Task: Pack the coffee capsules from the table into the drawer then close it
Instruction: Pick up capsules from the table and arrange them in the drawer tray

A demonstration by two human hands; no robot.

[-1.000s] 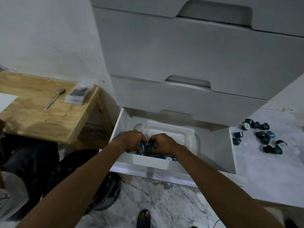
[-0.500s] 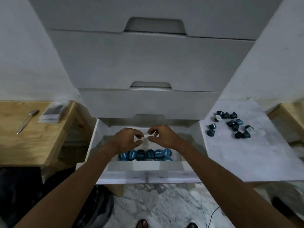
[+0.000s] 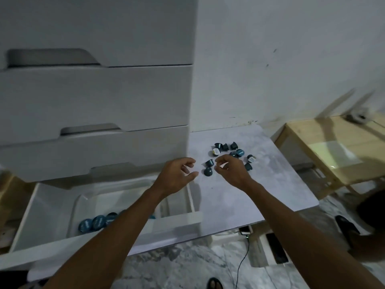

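Both hands empty, fingers loose: right hand (image 3: 230, 171) over capsules (image 3: 233, 155) on table (image 3: 270, 184); left hand (image 3: 177, 176) just beside, nearer drawer (image 3: 52, 205).

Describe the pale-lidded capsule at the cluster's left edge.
Right of the white drawer unit stands a marble-topped table carrying loose teal coffee capsules. On the cluster's left edge, one capsule shows a pale yellowish lid; its neighbours show dark bodies.

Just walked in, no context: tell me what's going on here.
A person is packing coffee capsules. The left hand and right hand hover empty, fingers loosely curled, at the loose capsules on the marble table. A row of capsules lies in the open bottom drawer, not yet closed.
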